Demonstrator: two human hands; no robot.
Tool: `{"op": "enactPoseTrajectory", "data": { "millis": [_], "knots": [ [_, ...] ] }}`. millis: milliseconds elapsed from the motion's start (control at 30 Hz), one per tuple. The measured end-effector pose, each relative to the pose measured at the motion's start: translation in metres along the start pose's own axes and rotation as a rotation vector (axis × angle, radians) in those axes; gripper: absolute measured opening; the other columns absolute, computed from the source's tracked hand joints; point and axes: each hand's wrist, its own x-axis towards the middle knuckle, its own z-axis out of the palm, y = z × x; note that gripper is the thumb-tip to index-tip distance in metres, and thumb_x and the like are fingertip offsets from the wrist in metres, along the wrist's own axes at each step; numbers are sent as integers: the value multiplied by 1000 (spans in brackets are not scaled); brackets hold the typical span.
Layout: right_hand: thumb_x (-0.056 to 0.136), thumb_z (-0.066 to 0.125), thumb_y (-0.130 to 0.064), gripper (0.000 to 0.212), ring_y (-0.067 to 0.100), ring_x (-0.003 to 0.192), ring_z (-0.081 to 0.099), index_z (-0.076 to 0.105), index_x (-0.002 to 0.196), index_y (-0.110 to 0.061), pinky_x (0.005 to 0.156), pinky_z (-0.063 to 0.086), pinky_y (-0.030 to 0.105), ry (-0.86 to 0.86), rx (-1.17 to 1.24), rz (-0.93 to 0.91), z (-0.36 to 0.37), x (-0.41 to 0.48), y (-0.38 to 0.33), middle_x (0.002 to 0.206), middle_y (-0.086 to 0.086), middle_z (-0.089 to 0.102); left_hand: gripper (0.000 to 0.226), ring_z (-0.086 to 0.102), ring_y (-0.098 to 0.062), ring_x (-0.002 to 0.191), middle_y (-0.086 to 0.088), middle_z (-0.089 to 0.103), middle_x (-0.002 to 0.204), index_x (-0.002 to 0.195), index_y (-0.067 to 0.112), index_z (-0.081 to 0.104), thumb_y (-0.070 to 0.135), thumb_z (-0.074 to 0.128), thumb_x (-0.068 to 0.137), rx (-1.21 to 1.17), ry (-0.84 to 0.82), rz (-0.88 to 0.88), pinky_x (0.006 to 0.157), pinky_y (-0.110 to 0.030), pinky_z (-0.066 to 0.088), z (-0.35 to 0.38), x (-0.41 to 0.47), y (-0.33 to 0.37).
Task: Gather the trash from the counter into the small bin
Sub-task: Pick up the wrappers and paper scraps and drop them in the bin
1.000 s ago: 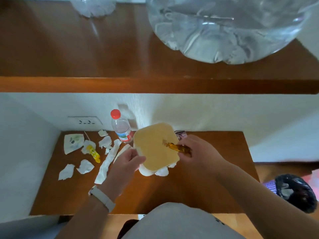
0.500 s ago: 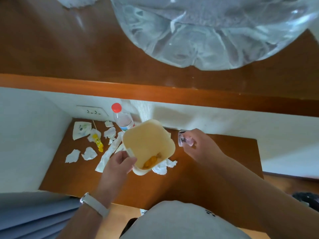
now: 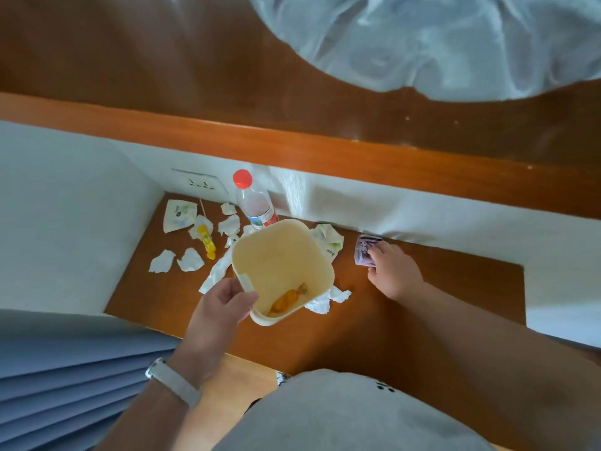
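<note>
Brown wood makes the counter [image 3: 439, 288], with paper scraps [image 3: 190, 259] all over the left side. The left hand [image 3: 224, 304] pinches the rim of the small bin [image 3: 279, 252], which holds 1 orange wrapper [image 3: 287, 299]. The right hand [image 3: 392, 271] curls its fingers on a purple wrapper [image 3: 366, 253]. The bin looks tipped, so it might spill, and the slick wrapper might slip.
</note>
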Motion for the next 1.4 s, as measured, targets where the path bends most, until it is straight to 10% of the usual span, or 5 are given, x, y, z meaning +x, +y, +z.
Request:
{"op": "enactPoseTrajectory", "data": {
  "millis": [900, 1267, 1400],
  "knots": [
    [83, 64, -10, 2, 15, 67, 52, 65, 82, -12, 58, 48, 32, 460, 528, -69, -122, -79, -98, 74, -3, 57, 48, 70, -40, 113, -19, 74, 109, 97, 13, 71, 52, 67, 68, 24, -97, 49, 103, -57, 54, -10, 14, 2],
    [88, 62, -18, 6, 9, 66, 48, 67, 87, -16, 55, 33, 14, 203, 464, -246, -118, -89, -132, 77, -7, 55, 71, 67, -46, 111, -31, 68, 116, 104, -2, 65, 58, 64, 66, -9, -123, 99, 87, -42, 51, -13, 9, 6],
    [90, 62, -29, 11, 2, 79, 51, 67, 94, -20, 64, 41, 14, 192, 479, -227, -117, -91, -134, 87, -11, 58, 72, 64, -48, 115, -30, 68, 112, 102, -2, 65, 60, 64, 65, 17, -118, 93, 102, -57, 55, -18, 5, 7]
  ]
}}
